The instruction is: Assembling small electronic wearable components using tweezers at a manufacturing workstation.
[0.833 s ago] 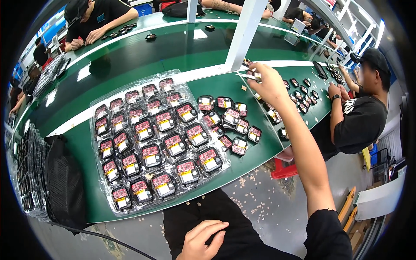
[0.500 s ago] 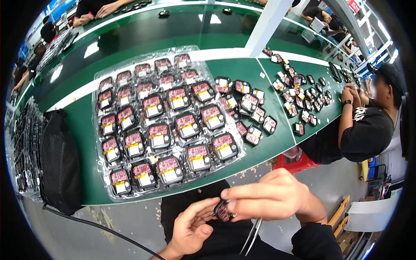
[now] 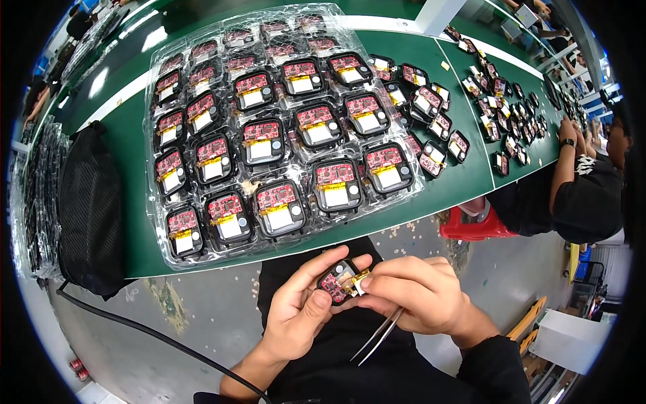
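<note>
Big green worktop (image 3: 444, 193), clear tray (image 3: 306, 219) full of little modules (image 3: 334, 185) near its front edge. Just off that edge, left hand (image 3: 296, 320) is gripping a black-cased unit (image 3: 331, 287) with a red board; right hand (image 3: 420, 296) has tweezers (image 3: 375, 338) tucked in, fingertips pinching the unit's white-and-yellow bit (image 3: 360, 283).

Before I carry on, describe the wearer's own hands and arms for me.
Both the left hand and the right hand are bare, with no gloves, rings or watch visible. The right arm wears a black sleeve, its edge uneven, leaving the forearm bare.
</note>
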{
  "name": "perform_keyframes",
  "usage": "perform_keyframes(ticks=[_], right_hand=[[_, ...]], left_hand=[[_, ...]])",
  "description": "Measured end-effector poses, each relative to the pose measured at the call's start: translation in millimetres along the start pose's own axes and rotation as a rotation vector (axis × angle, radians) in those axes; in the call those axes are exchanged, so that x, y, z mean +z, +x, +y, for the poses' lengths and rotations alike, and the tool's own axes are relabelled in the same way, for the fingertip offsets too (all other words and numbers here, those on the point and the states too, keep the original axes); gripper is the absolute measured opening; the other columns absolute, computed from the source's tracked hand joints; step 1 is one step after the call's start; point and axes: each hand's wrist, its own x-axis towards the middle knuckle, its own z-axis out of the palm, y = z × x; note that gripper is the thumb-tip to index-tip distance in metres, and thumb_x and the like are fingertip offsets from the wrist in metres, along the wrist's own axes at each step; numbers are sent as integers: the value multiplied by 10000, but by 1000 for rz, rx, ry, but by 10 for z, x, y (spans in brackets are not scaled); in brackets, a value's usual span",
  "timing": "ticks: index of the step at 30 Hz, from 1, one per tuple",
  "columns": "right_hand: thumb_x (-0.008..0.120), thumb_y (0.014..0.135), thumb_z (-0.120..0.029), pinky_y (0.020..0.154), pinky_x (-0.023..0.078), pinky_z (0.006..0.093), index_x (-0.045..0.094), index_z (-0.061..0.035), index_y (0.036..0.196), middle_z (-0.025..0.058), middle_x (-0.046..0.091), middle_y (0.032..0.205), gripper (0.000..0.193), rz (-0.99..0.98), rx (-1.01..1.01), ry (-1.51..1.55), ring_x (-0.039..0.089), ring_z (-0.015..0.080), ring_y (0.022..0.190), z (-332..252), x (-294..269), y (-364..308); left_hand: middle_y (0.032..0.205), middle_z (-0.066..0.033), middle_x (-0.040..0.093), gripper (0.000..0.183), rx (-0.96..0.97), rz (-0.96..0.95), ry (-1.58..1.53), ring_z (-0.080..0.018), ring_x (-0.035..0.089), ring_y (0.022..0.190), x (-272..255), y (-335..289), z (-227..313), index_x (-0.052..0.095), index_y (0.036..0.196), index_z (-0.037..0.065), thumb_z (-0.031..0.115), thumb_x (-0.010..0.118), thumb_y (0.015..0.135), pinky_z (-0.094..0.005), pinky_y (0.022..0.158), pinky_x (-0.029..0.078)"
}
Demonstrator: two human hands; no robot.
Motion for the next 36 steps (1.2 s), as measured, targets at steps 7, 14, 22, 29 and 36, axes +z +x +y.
perform_keyframes(ticks=[7,14,22,29,36], right_hand=[[788,788,-70,528,575,297,707,-36,1108,72,690,971,332,20,102,-81,693,202,630,31,101,-26],[823,781,-146,502,541,276,733,-52,1043,56,703,949,293,15,15,-87,694,166,629,67,117,-29],[857,746,-149,486,520,269,747,-76,1042,40,694,942,324,39,5,-75,682,153,635,60,180,-57],[856,742,-136,472,498,256,758,-95,1055,28,687,945,330,65,21,-69,656,129,614,52,229,-94],[729,765,-108,458,471,217,763,-72,1060,38,685,968,300,41,-93,-186,584,83,530,19,307,-162]], left_hand=[[1507,-280,441,504,26,81,41,-344,490,1385,-12,0,-12,305,1524,-47,221,410,1111,-484,1120,481],[1460,-400,418,495,-13,46,-43,-472,544,1300,-50,55,54,285,1509,-58,237,337,1116,-570,1036,537],[1467,-428,389,513,86,-14,-1,-472,528,1319,-86,28,62,295,1513,-75,218,393,1104,-564,1057,514],[1515,-331,417,564,67,-39,-2,-380,492,1384,-125,-9,53,315,1517,-100,265,429,1104,-485,1130,449],[1467,-407,421,505,74,65,45,-411,556,1315,-55,3,77,336,1516,-62,203,427,1095,-482,1079,492]])
